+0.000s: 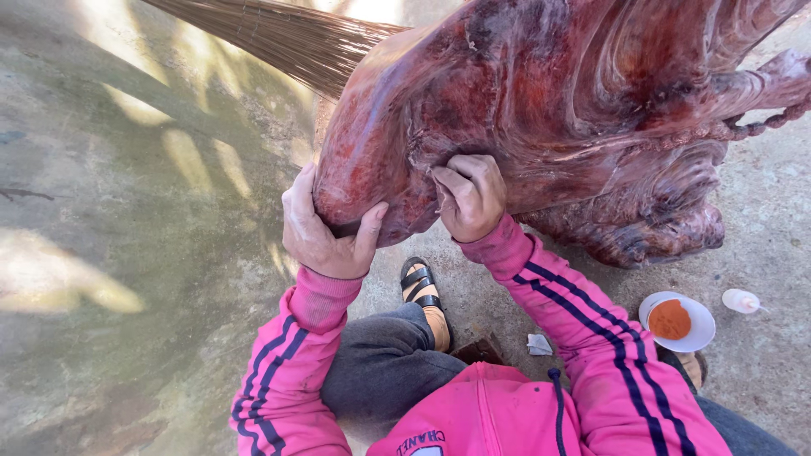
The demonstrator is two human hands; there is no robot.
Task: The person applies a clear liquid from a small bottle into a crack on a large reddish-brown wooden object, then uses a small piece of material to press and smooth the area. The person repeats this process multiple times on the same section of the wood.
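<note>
A large reddish-brown carved wooden piece (549, 93) with swirling grain fills the upper right. My left hand (325, 228) cups its lower left edge, thumb under the wood. My right hand (470, 196) is closed and pressed against the wood's lower face, fingers curled; whatever it may hold is hidden. Both arms wear pink sleeves with dark stripes.
A straw broom (279, 34) lies behind the wood at the top. On the concrete floor at the right sit a white dish with orange-red powder (676, 321) and a small white bottle (741, 301). A crumpled scrap (538, 344) and my sandalled foot (422, 291) lie below the wood.
</note>
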